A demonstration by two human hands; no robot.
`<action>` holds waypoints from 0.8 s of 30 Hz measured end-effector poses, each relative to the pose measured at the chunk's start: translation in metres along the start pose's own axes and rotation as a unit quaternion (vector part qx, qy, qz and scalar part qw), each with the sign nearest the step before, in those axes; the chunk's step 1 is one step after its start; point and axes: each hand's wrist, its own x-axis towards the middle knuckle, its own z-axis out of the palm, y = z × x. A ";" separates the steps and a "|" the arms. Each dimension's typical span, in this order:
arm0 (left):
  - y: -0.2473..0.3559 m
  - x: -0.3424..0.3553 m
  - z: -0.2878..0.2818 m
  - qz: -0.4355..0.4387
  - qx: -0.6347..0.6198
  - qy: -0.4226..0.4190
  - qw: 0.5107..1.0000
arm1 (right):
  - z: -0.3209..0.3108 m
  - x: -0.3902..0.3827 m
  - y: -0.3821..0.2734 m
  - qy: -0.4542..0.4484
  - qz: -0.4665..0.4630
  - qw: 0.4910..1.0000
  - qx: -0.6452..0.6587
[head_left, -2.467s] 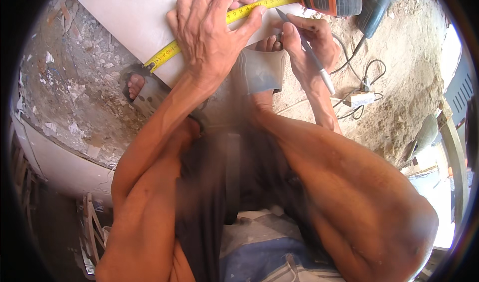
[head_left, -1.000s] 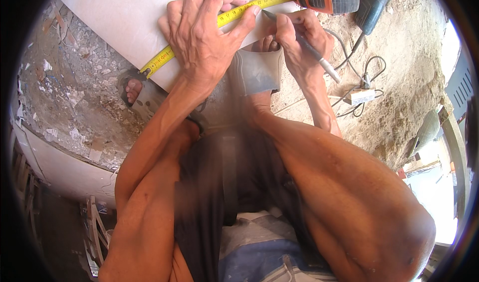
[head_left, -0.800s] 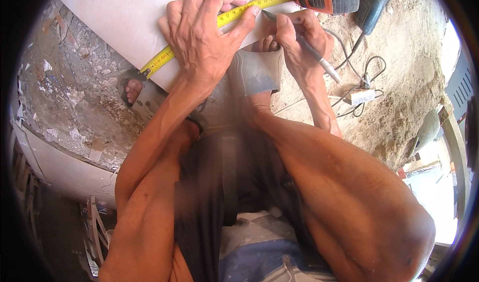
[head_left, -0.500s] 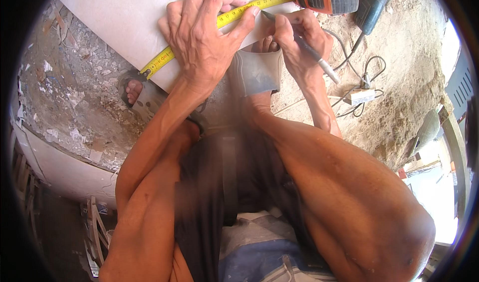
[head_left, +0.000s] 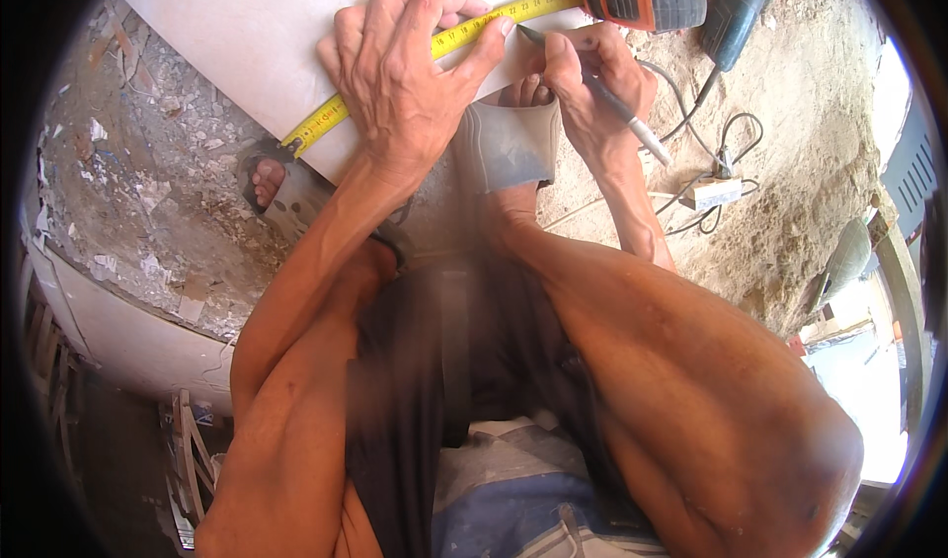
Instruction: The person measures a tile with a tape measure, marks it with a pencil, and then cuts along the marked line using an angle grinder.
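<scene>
A pale flat panel [head_left: 227,35], like a tile, lies at the top of the view. Across it runs the yellow blade of a tape measure [head_left: 538,7], whose orange and black case rests at the upper right. My left hand [head_left: 410,69] presses the blade to the panel, thumb and fingers gripping its edges; the hooked end sits at the panel's near left edge. Between the fingers of my right hand [head_left: 597,89] is a dark pen with a white end [head_left: 632,121]. Its tip points at the panel just beside the blade and my left thumb; contact is unclear.
A blue-green corded power tool [head_left: 736,15] lies on sandy ground at the upper right. Its dark cable loops near a white socket block [head_left: 713,194]. My sandalled feet [head_left: 509,143] are close to the panel's near edge. Rubble [head_left: 148,193] covers the ground at left.
Hardly anything differs. Hands, tape and panel show only a tiny shift in the picture; both grips stay the same.
</scene>
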 end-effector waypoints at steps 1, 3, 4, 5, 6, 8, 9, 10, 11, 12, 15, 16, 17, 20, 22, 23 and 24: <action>0.000 0.000 0.000 0.001 0.002 0.001 1.000 | 0.000 0.000 -0.001 -0.001 -0.001 1.000 0.004; 0.001 0.000 -0.001 0.002 0.004 0.002 1.000 | -0.001 0.000 -0.003 -0.001 -0.002 1.000 0.002; 0.002 0.000 -0.001 0.001 0.006 0.001 1.000 | -0.001 0.000 -0.004 0.000 -0.003 1.000 -0.003; 0.001 0.000 -0.001 0.000 0.006 0.000 1.000 | 0.000 0.000 -0.003 0.001 -0.004 1.000 -0.009; 0.000 -0.001 0.000 0.000 0.007 0.001 1.000 | 0.001 0.000 -0.003 0.000 -0.005 1.000 -0.008; 0.000 -0.001 0.001 0.001 0.009 0.004 1.000 | 0.001 0.000 -0.002 0.000 -0.010 1.000 -0.006; 0.000 0.000 0.001 0.000 0.006 0.003 1.000 | 0.001 0.000 -0.002 0.000 -0.008 1.000 -0.005; 0.001 0.000 0.000 -0.002 0.003 0.001 1.000 | 0.000 0.000 -0.002 -0.001 -0.006 1.000 -0.004; 0.001 0.001 -0.001 -0.004 0.001 0.001 1.000 | 0.000 0.001 -0.002 -0.002 -0.004 1.000 -0.003; 0.002 0.001 -0.001 -0.005 0.002 -0.001 1.000 | 0.000 0.001 -0.003 -0.003 -0.005 1.000 -0.002; 0.002 0.001 -0.002 -0.007 0.005 -0.003 1.000 | -0.001 0.002 -0.004 -0.004 -0.013 1.000 -0.006; 0.002 0.001 -0.001 -0.007 0.006 -0.001 1.000 | -0.001 0.002 -0.002 -0.001 -0.019 1.000 -0.012; 0.001 0.000 -0.001 -0.007 0.006 0.000 1.000 | 0.000 0.002 -0.001 0.001 -0.026 1.000 -0.017; 0.002 0.001 -0.002 -0.007 0.009 -0.002 1.000 | -0.004 0.002 -0.006 -0.015 -0.020 1.000 -0.017; 0.002 0.001 -0.001 -0.005 0.002 -0.010 1.000 | -0.007 -0.005 -0.003 0.016 -0.071 0.997 -0.003; 0.001 0.000 -0.001 -0.003 0.001 -0.012 1.000 | -0.007 -0.011 0.002 0.031 -0.099 0.995 0.006; 0.000 0.000 -0.002 -0.005 0.006 -0.012 1.000 | -0.009 -0.014 0.007 0.072 -0.197 0.978 -0.006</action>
